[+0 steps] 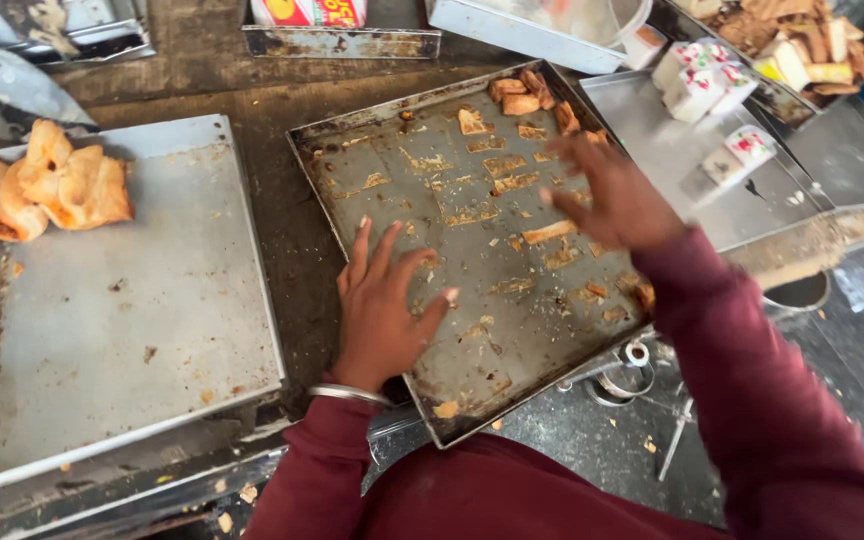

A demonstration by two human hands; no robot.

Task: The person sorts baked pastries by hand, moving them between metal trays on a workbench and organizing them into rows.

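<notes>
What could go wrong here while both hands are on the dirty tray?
The tray juts past the counter edge near the body, so a push from the left hand might tip it off. The right hand, blurred in motion, could knock the pastry pieces in the far corner out, or scatter crumbs.

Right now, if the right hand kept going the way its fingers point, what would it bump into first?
Probably the baked pieces in the far corner of the metal tray. The right hand is blurred, fingers pointing up-left over crumbs, so depth is uncertain.
</notes>
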